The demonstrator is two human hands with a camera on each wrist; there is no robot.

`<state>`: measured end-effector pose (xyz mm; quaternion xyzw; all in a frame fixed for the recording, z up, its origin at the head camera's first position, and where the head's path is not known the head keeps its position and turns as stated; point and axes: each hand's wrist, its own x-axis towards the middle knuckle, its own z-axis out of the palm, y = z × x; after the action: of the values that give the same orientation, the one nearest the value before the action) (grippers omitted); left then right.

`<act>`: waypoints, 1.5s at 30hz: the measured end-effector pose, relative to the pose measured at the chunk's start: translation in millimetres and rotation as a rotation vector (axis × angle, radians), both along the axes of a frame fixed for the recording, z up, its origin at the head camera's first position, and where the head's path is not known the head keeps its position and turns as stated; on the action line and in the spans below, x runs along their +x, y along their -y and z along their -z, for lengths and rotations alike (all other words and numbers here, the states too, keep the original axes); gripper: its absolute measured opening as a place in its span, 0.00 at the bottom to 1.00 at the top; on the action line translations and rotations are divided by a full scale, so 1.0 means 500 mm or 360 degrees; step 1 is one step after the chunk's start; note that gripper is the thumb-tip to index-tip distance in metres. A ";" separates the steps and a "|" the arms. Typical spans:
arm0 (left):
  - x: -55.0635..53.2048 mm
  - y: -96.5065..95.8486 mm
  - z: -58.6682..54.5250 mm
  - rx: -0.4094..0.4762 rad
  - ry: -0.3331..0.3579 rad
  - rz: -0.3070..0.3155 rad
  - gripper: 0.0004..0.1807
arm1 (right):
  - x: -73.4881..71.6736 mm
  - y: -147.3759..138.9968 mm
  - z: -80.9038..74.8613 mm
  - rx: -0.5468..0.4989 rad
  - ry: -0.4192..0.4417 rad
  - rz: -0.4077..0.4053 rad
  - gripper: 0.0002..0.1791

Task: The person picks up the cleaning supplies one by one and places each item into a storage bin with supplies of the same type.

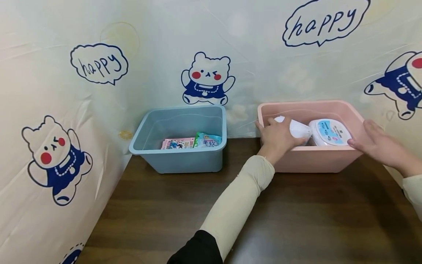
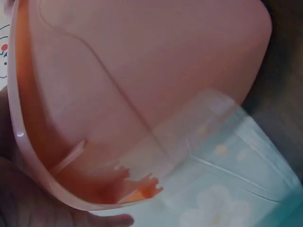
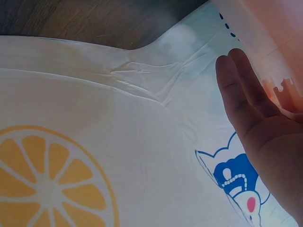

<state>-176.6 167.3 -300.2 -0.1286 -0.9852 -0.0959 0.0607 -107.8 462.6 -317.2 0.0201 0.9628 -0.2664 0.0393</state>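
Note:
A white, rounded item (image 1: 300,130) with a smooth side lies tilted in the left part of the pink bin (image 1: 316,159). My left hand (image 1: 279,135) reaches over the bin's front left rim and grips that item, thumb on its near side. The little finger lies over the left rim. In the left wrist view the held item is hidden, and part of the left hand (image 2: 33,198) shows behind the rim. My right hand (image 1: 379,143) rests against the bin's right side, its fingers (image 3: 246,90) straight and thumb at the front right corner.
A white lidded tub (image 1: 331,132) with a blue label sits at the right inside the pink bin. To the left, a blue bin (image 1: 178,161) holds a pink patterned packet (image 1: 178,143) and a blue-green packet (image 1: 207,140). Both bins stand on a dark wooden table (image 1: 165,205) before a printed cloth (image 1: 155,73).

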 end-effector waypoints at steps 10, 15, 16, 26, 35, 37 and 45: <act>0.008 0.027 -0.021 0.0005 0.0229 0.0010 0.36 | 0.000 0.011 -0.004 0.0035 -0.0046 -0.0045 0.56; 0.017 0.034 -0.027 -0.0034 0.0329 0.0122 0.26 | 0.008 0.004 -0.011 0.0063 -0.0057 -0.0037 0.56; 0.018 0.034 -0.027 -0.0057 0.0354 0.0155 0.25 | 0.010 0.003 -0.013 0.0071 -0.0052 -0.0034 0.56; 0.016 0.050 -0.026 -0.0085 0.0593 0.0380 0.37 | 0.013 -0.002 -0.015 0.0080 0.0013 -0.0046 0.55; 0.007 0.035 -0.027 -0.0092 0.0593 0.0360 0.45 | -0.003 -0.019 -0.009 0.0046 -0.0021 -0.0041 0.55; 0.002 0.030 -0.022 -0.0098 0.0557 0.0356 0.46 | -0.007 -0.024 -0.005 0.0024 -0.0006 -0.0023 0.56; 0.015 0.050 0.054 -0.0008 0.0149 0.0534 0.41 | 0.014 -0.006 0.030 0.0052 -0.0111 0.0097 0.51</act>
<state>-168.8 142.3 -327.1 -0.2868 -0.9519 -0.1083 -0.0023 -100.8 465.8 -332.2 0.0408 0.9668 -0.2524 -0.0028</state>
